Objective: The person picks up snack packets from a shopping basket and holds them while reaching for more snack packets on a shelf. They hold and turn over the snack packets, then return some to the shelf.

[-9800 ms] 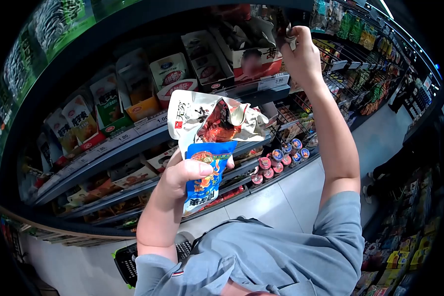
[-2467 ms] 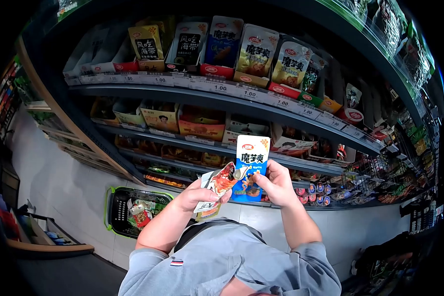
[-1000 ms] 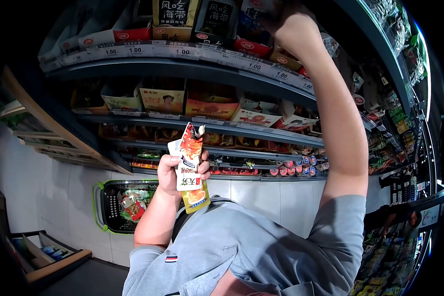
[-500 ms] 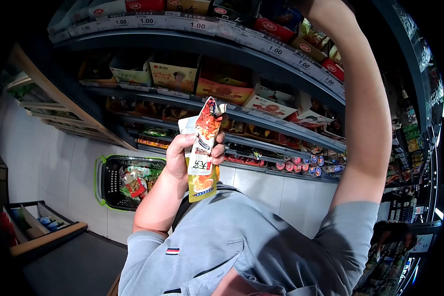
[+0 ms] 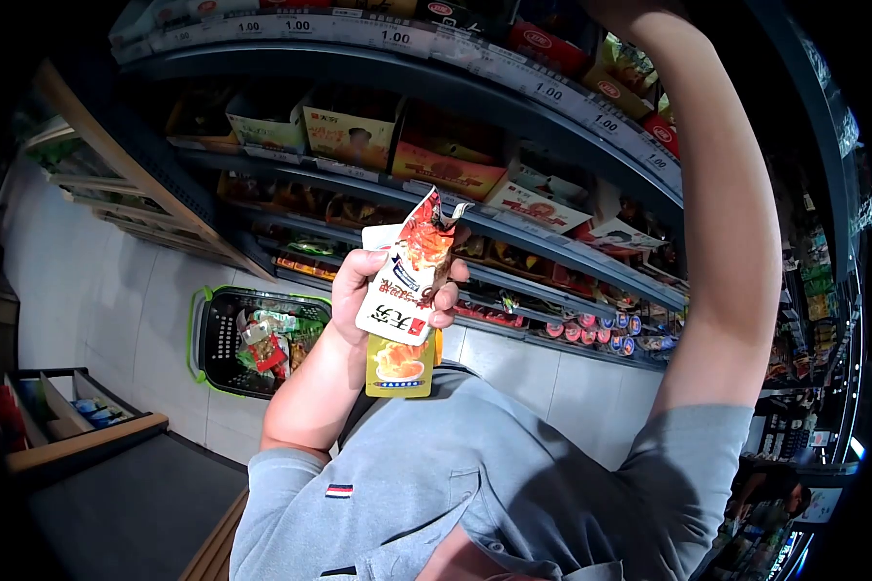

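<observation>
My left hand (image 5: 352,288) is closed around several snack packets in front of my chest. On top lies a white-and-red snack packet (image 5: 397,300) with food pictured on it. A gold packet (image 5: 399,368) sticks out below it, and a pale edge of another shows behind. My right arm stretches up past the shelf labels. At the top edge my right hand (image 5: 638,14) is dark and cut off, close to the boxes of the upper shelf (image 5: 552,41); its fingers are hidden.
Shelves of open snack boxes (image 5: 349,129) curve across in front of me, with price labels (image 5: 397,39) along the top one. A black basket with green handles (image 5: 203,334) stands on the floor at left, holding several packets. A wood-edged display unit (image 5: 87,445) is at lower left.
The packets in my left hand have shifted slightly right and turned, so more of the white and gold faces shows. My right arm stays raised, a little further right in view.
</observation>
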{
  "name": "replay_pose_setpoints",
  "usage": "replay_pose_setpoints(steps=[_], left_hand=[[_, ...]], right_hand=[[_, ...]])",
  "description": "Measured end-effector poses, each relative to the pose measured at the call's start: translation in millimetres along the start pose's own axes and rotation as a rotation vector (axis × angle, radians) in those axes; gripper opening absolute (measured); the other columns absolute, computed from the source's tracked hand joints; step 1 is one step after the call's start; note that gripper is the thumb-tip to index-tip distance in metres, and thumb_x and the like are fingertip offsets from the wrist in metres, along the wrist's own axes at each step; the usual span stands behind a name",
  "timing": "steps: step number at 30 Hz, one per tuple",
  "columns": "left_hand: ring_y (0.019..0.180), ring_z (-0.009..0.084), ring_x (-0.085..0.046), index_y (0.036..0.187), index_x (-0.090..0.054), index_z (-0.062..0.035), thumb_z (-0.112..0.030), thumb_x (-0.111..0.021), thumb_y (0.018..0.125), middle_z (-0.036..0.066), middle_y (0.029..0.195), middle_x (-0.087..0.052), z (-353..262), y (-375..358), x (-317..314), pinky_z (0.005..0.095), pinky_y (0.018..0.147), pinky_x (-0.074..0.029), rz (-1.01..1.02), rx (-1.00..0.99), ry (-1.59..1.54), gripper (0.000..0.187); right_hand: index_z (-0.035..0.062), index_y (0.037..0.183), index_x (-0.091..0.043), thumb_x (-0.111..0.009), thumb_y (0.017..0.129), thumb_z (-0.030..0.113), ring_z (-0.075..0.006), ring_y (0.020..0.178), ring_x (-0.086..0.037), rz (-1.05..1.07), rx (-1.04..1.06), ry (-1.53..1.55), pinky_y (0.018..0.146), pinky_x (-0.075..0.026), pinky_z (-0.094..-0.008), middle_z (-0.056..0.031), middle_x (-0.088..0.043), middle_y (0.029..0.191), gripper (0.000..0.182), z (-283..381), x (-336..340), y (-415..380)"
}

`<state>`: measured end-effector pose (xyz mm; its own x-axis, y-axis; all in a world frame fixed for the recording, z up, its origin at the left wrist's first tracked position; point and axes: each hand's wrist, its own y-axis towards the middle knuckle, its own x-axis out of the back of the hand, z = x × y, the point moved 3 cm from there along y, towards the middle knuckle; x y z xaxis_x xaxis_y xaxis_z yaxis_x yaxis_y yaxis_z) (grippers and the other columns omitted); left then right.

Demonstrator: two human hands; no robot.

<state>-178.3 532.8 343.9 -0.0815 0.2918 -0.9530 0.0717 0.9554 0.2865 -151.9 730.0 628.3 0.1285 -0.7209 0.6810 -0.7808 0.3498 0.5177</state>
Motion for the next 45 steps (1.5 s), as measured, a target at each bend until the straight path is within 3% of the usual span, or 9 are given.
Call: replay_pose_setpoints(steps=[4, 5, 6, 7, 11, 14, 18, 28, 45], left_hand=[[0.094, 0.0304, -0.062, 0.144, -0.039, 0.0010, -0.033, -0.047, 0.092, 0.031, 0.129, -0.054, 6, 0, -2, 0.0399, 0.078, -0.051, 0.036, 0.038, -0.115, 0.064], [0.094, 0.0308, -0.062, 0.145, -0.039, -0.0004, -0.033, -0.046, 0.092, 0.031, 0.130, -0.053, 9, 0, 4, 0.0393, 0.076, -0.051, 0.046, 0.051, -0.121, 0.062], [0.094, 0.0308, -0.062, 0.145, -0.039, -0.0004, -0.033, -0.046, 0.092, 0.031, 0.130, -0.053, 11, 0, 7, 0.0393, 0.076, -0.051, 0.038, 0.042, -0.135, 0.062], [0.093, 0.0309, -0.062, 0.144, -0.040, -0.0009, -0.032, -0.046, 0.093, 0.031, 0.129, -0.054, 16, -1, 12, 0.0389, 0.075, -0.050, 0.015, 0.090, -0.160, 0.061], [0.085, 0.0293, -0.061, 0.139, -0.043, 0.0008, -0.035, -0.049, 0.090, 0.028, 0.117, -0.057, 44, -8, 29, 0.0370, 0.069, -0.049, -0.125, 0.249, -0.186, 0.061], [0.084, 0.0304, -0.061, 0.141, -0.039, 0.0016, -0.041, -0.051, 0.088, 0.031, 0.123, -0.054, 60, -8, 38, 0.0378, 0.071, -0.051, -0.133, 0.316, -0.094, 0.069], [0.099, 0.0340, -0.067, 0.149, -0.031, -0.0007, -0.037, -0.045, 0.095, 0.032, 0.137, -0.047, 72, -18, 37, 0.0382, 0.081, -0.056, -0.209, 0.374, -0.205, 0.067], [0.068, 0.0118, -0.047, 0.144, -0.037, 0.0043, -0.029, -0.062, 0.077, 0.021, 0.133, -0.054, 49, -6, 42, 0.0266, 0.066, -0.040, -0.368, 0.072, 0.363, 0.079], [0.064, 0.0095, -0.046, 0.142, -0.039, 0.0119, -0.029, -0.070, 0.061, 0.020, 0.124, -0.059, 45, 26, 22, 0.0247, 0.060, -0.035, -0.341, 0.289, 0.545, 0.096]], right_hand=[[-0.0002, 0.118, -0.061, -0.069, 0.085, 0.022, -0.0373, 0.109, -0.061, 0.095, -0.186, 0.293, 0.096, -0.047, -0.0432, -0.0242, -0.066, 0.109, 0.041, 2, 10, -21], [-0.0020, 0.114, -0.061, -0.069, 0.086, 0.023, -0.0381, 0.102, -0.062, -0.316, 0.081, 0.455, 0.091, -0.048, -0.0439, -0.0242, -0.066, 0.102, 0.039, 11, 11, -50], [0.0015, 0.109, -0.068, -0.069, 0.089, 0.019, -0.0237, 0.089, -0.071, -0.334, 0.261, 0.602, 0.075, -0.055, -0.0318, -0.0170, -0.070, 0.103, 0.026, 17, 4, -75], [0.0022, 0.109, -0.068, -0.073, 0.085, 0.017, -0.0279, 0.091, -0.068, -0.344, 0.403, 0.781, 0.079, -0.053, -0.0329, -0.0151, -0.070, 0.099, 0.029, 33, 2, -96], [0.0006, 0.131, -0.054, -0.079, 0.077, 0.032, -0.0393, 0.115, -0.057, 0.516, 0.456, 1.092, 0.098, -0.047, -0.0442, -0.0217, -0.061, 0.122, 0.067, 76, -39, -181], [-0.0010, 0.121, -0.060, -0.081, 0.076, 0.031, -0.0339, 0.093, -0.068, 1.006, 0.266, 1.326, 0.080, -0.053, -0.0389, -0.0191, -0.069, 0.104, 0.060, 71, -78, -210], [-0.0022, 0.106, -0.065, -0.084, 0.074, 0.029, -0.0260, 0.083, -0.070, 0.874, 0.151, 1.397, 0.073, -0.053, -0.0333, -0.0138, -0.071, 0.096, 0.049, 58, -98, -254], [-0.0002, 0.115, -0.058, -0.056, 0.100, 0.022, -0.0169, 0.085, -0.067, 0.520, -1.321, 2.412, 0.075, -0.055, -0.0322, -0.0092, -0.067, 0.103, 0.026, 96, -126, -338], [0.0068, 0.125, -0.053, -0.055, 0.102, 0.024, -0.0126, 0.079, -0.059, 0.203, -1.658, 2.377, 0.068, -0.048, -0.0297, -0.0030, -0.062, 0.097, 0.029, 119, -87, -355]])
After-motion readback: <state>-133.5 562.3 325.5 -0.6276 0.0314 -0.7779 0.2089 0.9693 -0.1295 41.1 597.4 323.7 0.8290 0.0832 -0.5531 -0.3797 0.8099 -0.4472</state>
